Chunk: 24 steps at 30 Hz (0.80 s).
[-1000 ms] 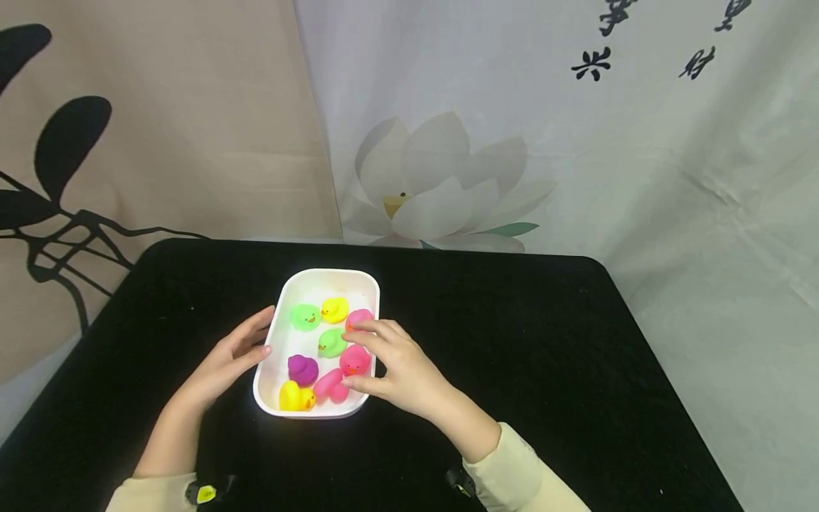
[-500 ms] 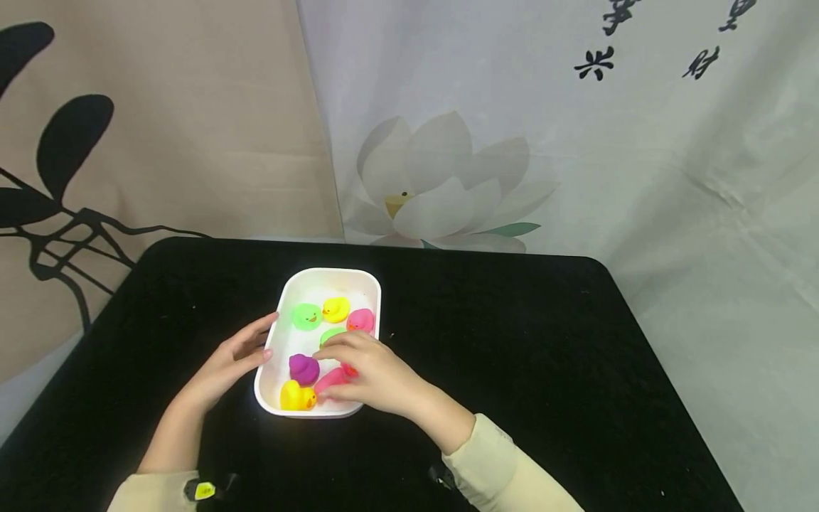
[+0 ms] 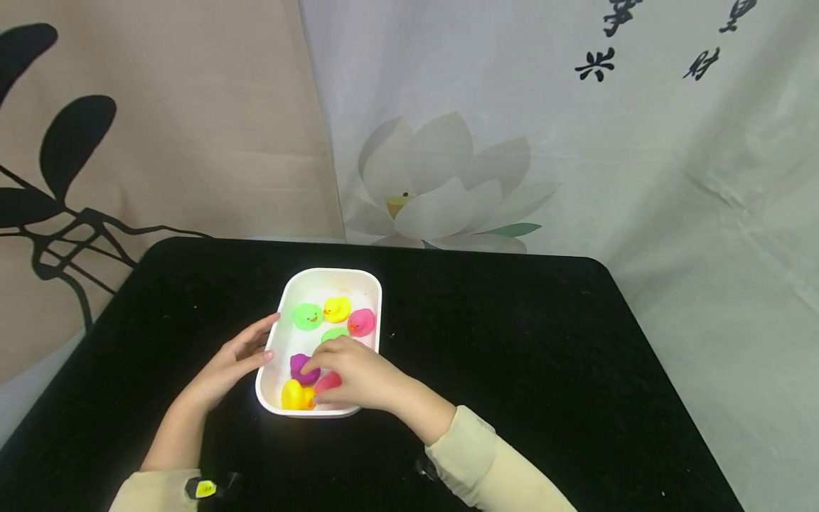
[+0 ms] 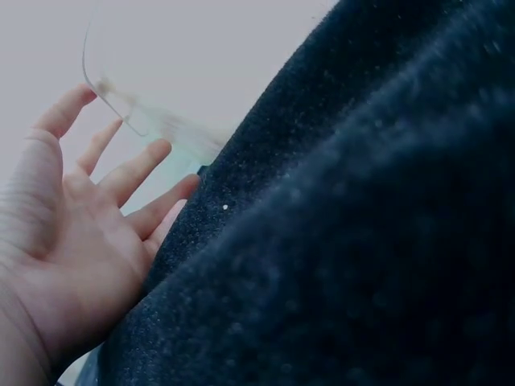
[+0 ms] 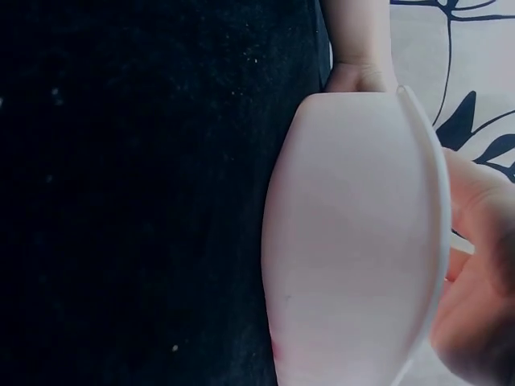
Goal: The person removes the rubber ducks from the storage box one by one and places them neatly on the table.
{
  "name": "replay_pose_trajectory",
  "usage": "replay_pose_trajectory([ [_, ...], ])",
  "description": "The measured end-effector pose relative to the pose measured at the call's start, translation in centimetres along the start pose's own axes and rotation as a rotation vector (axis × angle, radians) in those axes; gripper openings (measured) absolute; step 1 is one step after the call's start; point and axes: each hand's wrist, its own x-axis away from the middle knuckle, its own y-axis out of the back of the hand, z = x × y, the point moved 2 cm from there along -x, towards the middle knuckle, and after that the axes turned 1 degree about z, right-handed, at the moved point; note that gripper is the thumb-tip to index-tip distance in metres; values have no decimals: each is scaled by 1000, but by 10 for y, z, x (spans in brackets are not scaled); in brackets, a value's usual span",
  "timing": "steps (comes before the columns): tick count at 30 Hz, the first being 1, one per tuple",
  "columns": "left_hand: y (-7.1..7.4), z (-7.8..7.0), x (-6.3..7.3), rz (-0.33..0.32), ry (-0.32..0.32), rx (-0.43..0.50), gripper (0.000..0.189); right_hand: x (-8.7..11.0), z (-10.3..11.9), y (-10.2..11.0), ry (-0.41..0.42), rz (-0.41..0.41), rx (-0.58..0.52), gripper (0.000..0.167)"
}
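A white tray [image 3: 367, 283] on the black cloth holds several small toy ducks. My left hand [image 3: 220, 371] rests against its left side, fingers extended and touching the rim. My right hand [image 3: 361, 373] reaches over the near right part of the tray with spread, bent fingers. Its index fingertip is at a purple duck [image 3: 301, 365], and its thumb is beside a yellow duck [image 3: 293, 395]. Between finger and thumb shows part of a pink duck [image 3: 328, 382]; the hand hides the rest. Behind the hand, a green duck [image 3: 334, 333] is partly covered.
Toward the tray's far end lie another green duck [image 3: 307, 316], another yellow duck [image 3: 337, 309] and another pink duck [image 3: 362, 322]. The black-covered table [image 3: 512, 341] extends on both sides. A printed curtain [image 3: 448, 85] hangs behind its far edge.
My right hand has moved left and slightly down across the tray, uncovering the far pink duck and covering the nearer one. My left hand stays at the tray's side.
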Motion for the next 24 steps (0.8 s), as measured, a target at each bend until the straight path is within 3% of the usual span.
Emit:
replay_pose_trajectory([
  [10,0,0,1,11,1,11,60,-13,1,-11,-52,66,55,40],
  [24,0,0,1,11,7,22,60,-20,2,-20,-84,73,159,38],
])
